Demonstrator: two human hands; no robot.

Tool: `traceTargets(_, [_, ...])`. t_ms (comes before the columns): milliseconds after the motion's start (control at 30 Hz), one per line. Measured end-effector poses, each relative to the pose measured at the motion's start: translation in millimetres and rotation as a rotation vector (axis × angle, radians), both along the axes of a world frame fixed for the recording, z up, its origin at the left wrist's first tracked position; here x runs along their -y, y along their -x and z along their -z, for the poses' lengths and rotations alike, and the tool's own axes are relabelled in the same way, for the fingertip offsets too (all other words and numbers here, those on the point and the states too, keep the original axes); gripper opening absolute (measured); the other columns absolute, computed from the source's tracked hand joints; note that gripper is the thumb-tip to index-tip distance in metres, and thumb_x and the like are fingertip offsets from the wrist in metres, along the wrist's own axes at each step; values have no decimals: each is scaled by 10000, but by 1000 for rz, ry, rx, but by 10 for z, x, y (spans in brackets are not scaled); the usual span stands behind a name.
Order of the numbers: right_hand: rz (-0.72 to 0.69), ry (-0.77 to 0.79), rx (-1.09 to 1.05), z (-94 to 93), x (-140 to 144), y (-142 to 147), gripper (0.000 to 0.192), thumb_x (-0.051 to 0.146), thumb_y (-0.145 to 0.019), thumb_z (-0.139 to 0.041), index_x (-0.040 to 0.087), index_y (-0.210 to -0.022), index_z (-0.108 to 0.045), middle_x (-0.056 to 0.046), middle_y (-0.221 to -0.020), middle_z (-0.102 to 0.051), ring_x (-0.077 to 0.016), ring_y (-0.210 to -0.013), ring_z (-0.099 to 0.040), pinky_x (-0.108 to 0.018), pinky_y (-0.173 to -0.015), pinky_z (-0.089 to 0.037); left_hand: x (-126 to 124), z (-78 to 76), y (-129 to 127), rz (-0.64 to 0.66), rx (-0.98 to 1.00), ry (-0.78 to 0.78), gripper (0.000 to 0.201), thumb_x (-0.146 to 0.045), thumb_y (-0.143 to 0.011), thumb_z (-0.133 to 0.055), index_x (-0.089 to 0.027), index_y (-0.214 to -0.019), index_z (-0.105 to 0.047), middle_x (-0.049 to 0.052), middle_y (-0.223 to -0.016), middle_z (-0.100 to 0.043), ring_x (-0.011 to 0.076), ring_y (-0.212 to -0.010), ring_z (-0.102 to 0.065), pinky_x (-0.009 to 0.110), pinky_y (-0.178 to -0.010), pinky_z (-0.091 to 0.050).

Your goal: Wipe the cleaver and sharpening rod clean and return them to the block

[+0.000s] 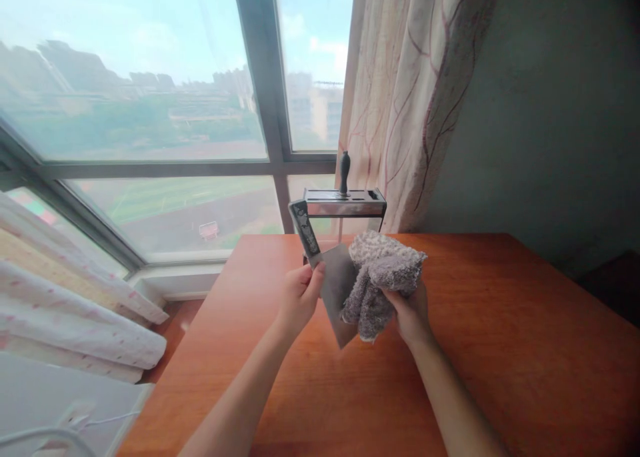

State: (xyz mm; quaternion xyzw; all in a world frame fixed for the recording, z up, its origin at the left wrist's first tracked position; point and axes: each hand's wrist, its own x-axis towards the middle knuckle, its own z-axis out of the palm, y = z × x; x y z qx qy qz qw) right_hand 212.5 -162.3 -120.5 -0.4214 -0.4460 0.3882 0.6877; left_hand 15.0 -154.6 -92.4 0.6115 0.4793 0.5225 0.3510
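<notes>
My left hand point(299, 298) pinches a cleaver point(334, 285) near where the blade meets its dark patterned handle, which points up and to the left. The broad steel blade hangs down over the wooden table point(500, 350). My right hand point(411, 311) grips a grey fluffy cloth point(380, 278) and presses it against the blade's right side. Both hands are raised above the table's middle.
A steel knife rack point(345, 203) stands at the table's far edge with one black-handled knife point(345, 171) upright in it. A large window lies behind, a patterned curtain point(410, 103) hangs at the right, and rolled bedding point(75, 310) lies to the left.
</notes>
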Motion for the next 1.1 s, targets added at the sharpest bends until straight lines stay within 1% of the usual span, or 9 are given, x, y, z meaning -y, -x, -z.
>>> traceTargets(200, [-144,18,252,-7,41,145,654,279,-604,-801,207,-1197,-537,-92,-1166,-632,-287,-1070,-581,-406,-942,-439,5,27,6,61,31,-15,378,-429,-777,-629,-170,-552,-470,-26,-538,-404,111,-533,-370,232,-493,-272])
traceTargets(267, [-188,44,326,10,34,162,634,280,-622,-791,195,-1197,-538,-88,-1121,-651,-286,-1032,-596,-406,-917,-449,10,12,5,17,61,-24,408,-444,-772,-630,-169,-533,-447,-28,-542,-383,109,-543,-353,232,-495,-261])
traceTargets(367, [-272,83,342,-2,28,152,476,309,-667,-761,188,-1097,-596,-63,-1013,-688,-272,-949,-625,-397,-867,-474,10,-26,19,-108,134,-24,457,-484,-817,-565,-177,-525,-393,-39,-512,-342,98,-513,-313,234,-474,-231])
traceTargets(500, [-367,108,244,-58,45,140,373,314,-688,-748,190,-1019,-631,-41,-969,-703,-253,-911,-638,-371,-839,-489,-21,-64,65,-242,302,-45,465,-504,-861,-506,-182,-553,-373,-52,-503,-335,83,-478,-292,228,-444,-217])
traceTargets(600, [-361,128,177,-65,46,143,358,310,-672,-764,183,-986,-649,-35,-938,-714,-245,-886,-643,-358,-828,-494,-66,-56,91,-301,447,-58,454,-514,-846,-533,-174,-568,-417,-60,-499,-347,73,-458,-299,218,-431,-222])
traceTargets(767, [-258,214,-76,4,11,126,349,321,-640,-790,182,-932,-661,-29,-903,-728,-236,-835,-657,-346,-780,-509,-132,-26,89,-274,677,-22,350,-499,-799,-610,-163,-711,-573,-49,-581,-500,65,-492,-413,192,-462,-305])
traceTargets(867, [-236,267,-296,26,12,136,361,353,-630,-789,205,-932,-658,-25,-885,-728,-232,-797,-668,-338,-720,-529,-142,-45,59,-254,826,12,323,-484,-760,-665,-169,-806,-606,-36,-678,-575,58,-531,-465,178,-476,-343])
traceTargets(967, [-264,249,-434,21,42,181,375,379,-597,-799,228,-912,-665,-20,-874,-724,-226,-785,-671,-332,-702,-538,-117,-53,-12,-222,886,56,327,-457,-736,-702,-163,-720,-560,-61,-601,-512,38,-452,-370,176,-425,-288])
traceTargets(1100, [-294,240,-526,7,68,233,345,349,-611,-797,252,-914,-665,0,-898,-718,-208,-842,-662,-317,-745,-536,-47,2,-145,-167,819,160,447,-461,-759,-679,-169,-533,-426,-71,-450,-381,54,-436,-331,202,-445,-269])
